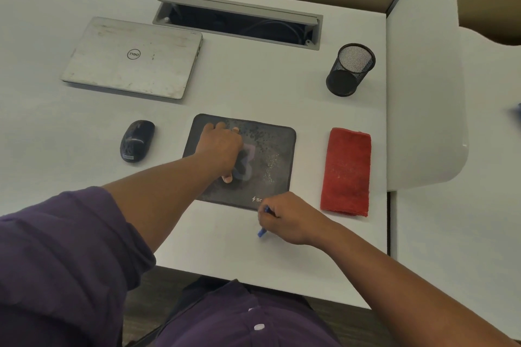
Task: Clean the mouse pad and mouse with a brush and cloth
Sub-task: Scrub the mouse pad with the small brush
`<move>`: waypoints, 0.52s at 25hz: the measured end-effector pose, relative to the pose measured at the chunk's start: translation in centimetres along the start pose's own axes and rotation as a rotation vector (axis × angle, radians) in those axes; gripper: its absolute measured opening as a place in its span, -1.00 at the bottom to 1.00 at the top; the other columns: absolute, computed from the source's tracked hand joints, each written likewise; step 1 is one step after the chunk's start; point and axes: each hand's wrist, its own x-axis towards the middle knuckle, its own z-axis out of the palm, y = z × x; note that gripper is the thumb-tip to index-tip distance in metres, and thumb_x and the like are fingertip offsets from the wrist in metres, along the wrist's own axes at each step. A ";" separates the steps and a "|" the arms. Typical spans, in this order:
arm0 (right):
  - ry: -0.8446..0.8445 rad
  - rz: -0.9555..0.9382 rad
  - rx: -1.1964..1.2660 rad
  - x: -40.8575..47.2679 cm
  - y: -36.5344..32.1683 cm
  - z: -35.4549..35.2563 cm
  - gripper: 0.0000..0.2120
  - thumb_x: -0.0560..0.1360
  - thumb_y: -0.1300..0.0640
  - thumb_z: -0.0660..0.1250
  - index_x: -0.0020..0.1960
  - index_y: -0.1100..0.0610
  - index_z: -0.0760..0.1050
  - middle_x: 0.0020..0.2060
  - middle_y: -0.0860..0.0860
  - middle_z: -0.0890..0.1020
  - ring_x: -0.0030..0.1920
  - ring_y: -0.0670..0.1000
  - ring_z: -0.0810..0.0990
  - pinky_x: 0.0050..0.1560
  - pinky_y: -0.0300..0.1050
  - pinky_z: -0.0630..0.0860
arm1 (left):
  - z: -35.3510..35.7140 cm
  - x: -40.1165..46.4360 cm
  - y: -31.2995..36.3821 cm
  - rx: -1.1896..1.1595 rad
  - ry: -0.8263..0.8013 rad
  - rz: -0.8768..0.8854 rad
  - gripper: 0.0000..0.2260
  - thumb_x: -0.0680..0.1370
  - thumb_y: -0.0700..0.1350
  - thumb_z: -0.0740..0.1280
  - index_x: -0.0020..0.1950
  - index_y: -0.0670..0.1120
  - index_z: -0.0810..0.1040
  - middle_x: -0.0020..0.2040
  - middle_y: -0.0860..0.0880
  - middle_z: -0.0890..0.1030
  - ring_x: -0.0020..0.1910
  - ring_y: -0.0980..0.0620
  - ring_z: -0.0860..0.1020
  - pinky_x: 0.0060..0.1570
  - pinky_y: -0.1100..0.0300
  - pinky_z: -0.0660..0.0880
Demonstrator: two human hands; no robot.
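1. Here the pad lies flat on the desk, its long axis running left to right, just ahead of both hands.
2. The left hand rests on the pad's left half, fingers spread and pressing down, apparently to pin it.
3. The right hand sits at the pad's near right corner, fingers curled round a blue brush; only two short bits of blue show, so I cannot tell which end carries the bristles.
4. Pale specks and a dusty smear lie on the pad's right half, just beyond the right hand, so that hand is the nearer one for the sweep; my guess is that brushing the pad is the step in hand, with most of the task left.
5. The mouse sits on the desk to the pad's left, apart from it, long axis pointing away from the person.
6. The red cloth, folded, lies just right of the pad, long axis near to far, untouched by either hand.
7. The left hand hides part of the pad's print, and the logo at the near edge is cut off by the right hand.
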 end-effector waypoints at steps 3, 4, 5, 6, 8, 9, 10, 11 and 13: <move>0.261 0.018 0.084 0.1 -0.2 -0.7 -0.83 0.50 0.04 0.23 -0.16 0.01 0.59 -0.40 -0.26 0.59 -0.37 -0.16 0.53 -0.40 -0.25 0.38 | 0.0 -0.1 -0.2 0.013 0.004 0.025 -0.42 0.17 0.24 0.62 0.08 0.03 0.59 0.10 0.04 0.52 0.11 -0.06 0.46 -0.06 0.05 0.27; 0.363 0.032 0.124 0.2 -0.2 -1.0 -0.85 0.50 0.06 0.25 -0.15 0.01 0.59 -0.37 -0.20 0.60 -0.36 -0.16 0.53 -0.38 -0.26 0.39 | 0.0 -0.1 -0.1 0.025 0.005 0.028 -0.44 0.18 0.24 0.62 0.06 0.04 0.59 0.10 0.04 0.52 0.11 -0.07 0.46 -0.07 0.05 0.26; 0.439 0.054 0.158 0.2 -0.2 -1.3 -0.87 0.52 0.08 0.27 -0.14 0.01 0.58 -0.35 -0.16 0.61 -0.35 -0.16 0.53 -0.37 -0.28 0.39 | -0.1 -0.1 0.0 0.043 0.010 0.029 -0.47 0.20 0.23 0.61 0.05 0.05 0.58 0.10 0.03 0.52 0.12 -0.07 0.46 -0.07 0.05 0.26; 0.482 0.090 0.169 0.4 -0.2 -1.6 -0.87 0.55 0.10 0.28 -0.14 0.01 0.57 -0.33 -0.13 0.61 -0.35 -0.16 0.52 -0.38 -0.29 0.38 | -0.2 -0.1 0.1 0.062 0.018 0.031 -0.53 0.24 0.20 0.60 0.03 0.07 0.57 0.10 0.03 0.52 0.12 -0.06 0.46 -0.07 0.06 0.25; 0.448 0.197 0.087 0.5 -0.1 -1.8 -0.83 0.61 0.08 0.24 -0.12 0.04 0.54 -0.33 -0.12 0.60 -0.34 -0.11 0.53 -0.36 -0.21 0.38 | -0.2 0.2 0.6 0.081 0.045 0.051 -0.67 0.32 0.12 0.54 -0.02 0.10 0.52 0.07 0.02 0.55 0.11 -0.05 0.45 -0.08 0.09 0.22; 0.418 0.240 0.037 0.5 -0.1 -1.6 -0.80 0.63 0.07 0.22 -0.12 0.07 0.53 -0.33 -0.10 0.59 -0.34 -0.08 0.51 -0.35 -0.13 0.37 | -0.2 0.3 0.8 0.080 0.059 0.061 -0.71 0.34 0.08 0.52 -0.05 0.09 0.51 0.04 0.03 0.56 0.09 -0.04 0.46 -0.09 0.09 0.21; 0.427 0.255 0.026 0.4 -0.2 -1.5 -0.78 0.63 0.06 0.21 -0.14 0.09 0.52 -0.34 -0.08 0.58 -0.36 -0.08 0.49 -0.34 -0.09 0.36 | -0.3 0.4 0.9 0.076 0.073 0.073 -0.74 0.35 0.04 0.51 -0.07 0.08 0.50 0.01 0.03 0.57 0.08 -0.04 0.46 -0.09 0.10 0.21; 0.473 0.239 0.065 0.3 -0.3 -1.3 -0.77 0.63 0.07 0.21 -0.15 0.09 0.51 -0.36 -0.07 0.58 -0.38 -0.09 0.47 -0.35 -0.09 0.35 | -0.2 0.5 0.9 0.070 0.084 0.084 -0.75 0.35 0.01 0.51 -0.10 0.08 0.48 -0.01 0.03 0.58 0.08 -0.04 0.47 -0.09 0.10 0.21; 0.563 0.202 0.147 0.0 -0.6 -1.1 -0.76 0.64 0.08 0.21 -0.17 0.08 0.51 -0.39 -0.07 0.55 -0.41 -0.12 0.44 -0.39 -0.17 0.31 | -0.1 0.6 0.6 0.054 0.105 0.105 -0.74 0.36 0.00 0.51 -0.15 0.07 0.43 -0.03 0.03 0.58 0.07 -0.04 0.47 -0.09 0.10 0.22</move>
